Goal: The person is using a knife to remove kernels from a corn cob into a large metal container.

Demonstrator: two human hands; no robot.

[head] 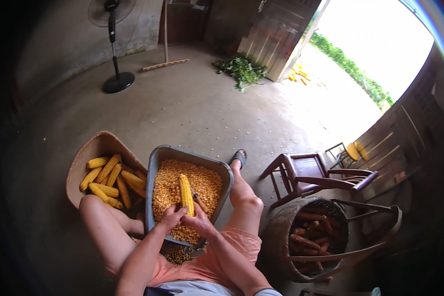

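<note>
A yellow ear of corn (185, 194) is held upright-looking between both hands over a grey plastic tub (227, 185). My left hand (172, 218) touches its lower end from the left with the fingertips. My right hand (199, 221) is closed round its base. Loose corn kernels (170, 177) fill much of the tub. A hand tool with a wooden handle (200, 204) lies against the kernels just right of the ear, its lower end partly hidden by my right hand. Left of the tub, a woven basket (74, 177) holds several unshelled ears (109, 168).
At the right, a round woven basket (277, 236) with a carrying handle holds reddish bare cobs (307, 242), beside a wooden chair (307, 166). Kernels lie scattered on the floor. Farther off are a standing fan (118, 82), a wooden rake (165, 65) and leafy greens (242, 70) by an open door.
</note>
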